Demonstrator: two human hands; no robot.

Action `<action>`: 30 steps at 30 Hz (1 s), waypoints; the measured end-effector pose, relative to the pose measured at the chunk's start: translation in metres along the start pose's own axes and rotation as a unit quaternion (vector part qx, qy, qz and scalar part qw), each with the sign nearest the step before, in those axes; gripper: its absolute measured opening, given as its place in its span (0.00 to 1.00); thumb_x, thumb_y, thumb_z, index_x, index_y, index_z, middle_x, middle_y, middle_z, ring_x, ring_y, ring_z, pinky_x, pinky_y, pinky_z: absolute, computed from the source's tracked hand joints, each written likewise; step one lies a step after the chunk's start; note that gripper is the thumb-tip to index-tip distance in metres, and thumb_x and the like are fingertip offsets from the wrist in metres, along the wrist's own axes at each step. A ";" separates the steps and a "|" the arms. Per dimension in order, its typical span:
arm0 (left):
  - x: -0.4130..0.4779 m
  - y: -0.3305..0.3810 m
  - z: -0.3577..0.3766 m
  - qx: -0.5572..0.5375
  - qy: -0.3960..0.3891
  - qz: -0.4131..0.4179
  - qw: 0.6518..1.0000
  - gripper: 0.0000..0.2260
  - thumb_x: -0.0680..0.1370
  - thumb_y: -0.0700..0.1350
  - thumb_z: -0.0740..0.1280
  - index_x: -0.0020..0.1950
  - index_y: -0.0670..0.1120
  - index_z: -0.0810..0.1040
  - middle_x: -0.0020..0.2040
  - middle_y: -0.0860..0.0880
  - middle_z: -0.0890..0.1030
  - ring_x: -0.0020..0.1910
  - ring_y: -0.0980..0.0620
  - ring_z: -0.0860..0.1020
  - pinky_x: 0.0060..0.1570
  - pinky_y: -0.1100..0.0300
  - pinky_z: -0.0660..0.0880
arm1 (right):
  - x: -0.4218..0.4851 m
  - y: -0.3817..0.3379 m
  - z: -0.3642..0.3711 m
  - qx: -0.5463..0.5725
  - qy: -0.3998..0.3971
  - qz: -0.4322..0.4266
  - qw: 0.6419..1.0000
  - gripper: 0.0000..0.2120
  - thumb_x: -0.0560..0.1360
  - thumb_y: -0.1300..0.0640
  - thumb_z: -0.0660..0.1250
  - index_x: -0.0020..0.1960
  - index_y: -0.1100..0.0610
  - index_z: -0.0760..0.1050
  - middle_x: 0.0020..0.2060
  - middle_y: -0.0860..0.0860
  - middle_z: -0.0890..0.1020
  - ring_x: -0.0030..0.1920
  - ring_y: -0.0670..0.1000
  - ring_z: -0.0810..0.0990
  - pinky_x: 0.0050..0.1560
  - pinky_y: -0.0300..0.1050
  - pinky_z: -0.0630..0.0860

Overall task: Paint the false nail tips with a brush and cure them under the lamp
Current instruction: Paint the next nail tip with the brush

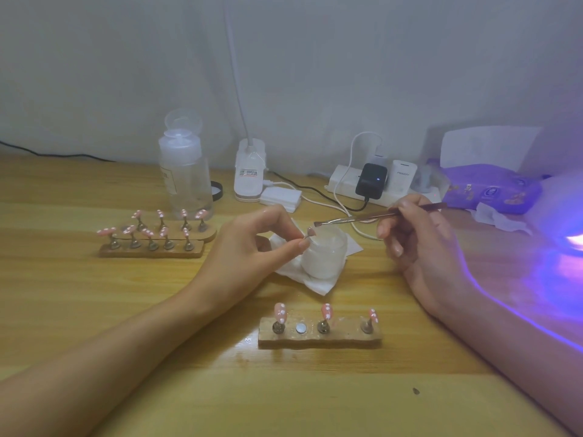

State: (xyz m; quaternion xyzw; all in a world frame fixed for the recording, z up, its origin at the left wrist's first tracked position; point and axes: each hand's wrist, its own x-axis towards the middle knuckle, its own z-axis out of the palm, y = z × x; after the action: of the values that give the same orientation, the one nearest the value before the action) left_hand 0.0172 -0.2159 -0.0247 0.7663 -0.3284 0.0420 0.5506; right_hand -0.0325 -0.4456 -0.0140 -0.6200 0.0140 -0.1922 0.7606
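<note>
My left hand (252,244) pinches a small metal stand bearing a pink nail tip (310,231) above a frosted white jar (325,257). My right hand (419,241) grips a thin brush (362,217), and its bristles touch that tip. In front of me a wooden holder (318,337) carries three pink dotted tips, with a bare magnet in one slot. Two more wooden holders (151,249) at the left carry several pink tips. At the right edge the curing lamp (568,216) glows violet.
The jar stands on a white tissue (315,283). Along the back are a clear pump bottle (186,178), a white desk lamp base (249,171), a power strip (347,184) with chargers and cables, and a purple wipes pack (492,190).
</note>
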 end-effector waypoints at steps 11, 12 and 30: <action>0.000 0.002 0.000 -0.003 0.002 -0.006 1.000 0.05 0.76 0.44 0.74 0.41 0.49 0.80 0.42 0.54 0.83 0.30 0.65 0.75 0.31 0.72 0.69 | -0.001 0.002 0.002 -0.027 -0.014 -0.015 0.999 0.13 0.83 0.59 0.57 0.39 0.52 0.68 0.29 0.53 0.80 0.23 0.47 0.66 0.27 0.44 0.54; 0.000 0.002 0.000 -0.004 0.002 -0.008 1.000 0.05 0.76 0.45 0.74 0.41 0.49 0.80 0.42 0.54 0.83 0.30 0.65 0.75 0.31 0.71 0.69 | 0.000 0.002 0.001 -0.033 -0.010 -0.010 0.999 0.13 0.82 0.60 0.57 0.39 0.53 0.68 0.28 0.53 0.79 0.22 0.47 0.65 0.28 0.45 0.53; 0.000 0.000 -0.001 -0.013 -0.003 -0.008 1.000 0.06 0.75 0.48 0.74 0.40 0.53 0.80 0.44 0.55 0.83 0.29 0.54 0.75 0.31 0.62 0.73 | -0.001 0.002 0.001 -0.034 -0.009 -0.028 0.999 0.13 0.82 0.61 0.56 0.40 0.53 0.67 0.27 0.54 0.79 0.22 0.47 0.65 0.25 0.40 0.56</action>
State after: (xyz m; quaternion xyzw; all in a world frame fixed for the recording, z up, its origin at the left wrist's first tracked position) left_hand 0.0178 -0.2149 -0.0241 0.7615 -0.3248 0.0309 0.5601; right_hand -0.0329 -0.4440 -0.0159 -0.6471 -0.0042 -0.2074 0.7336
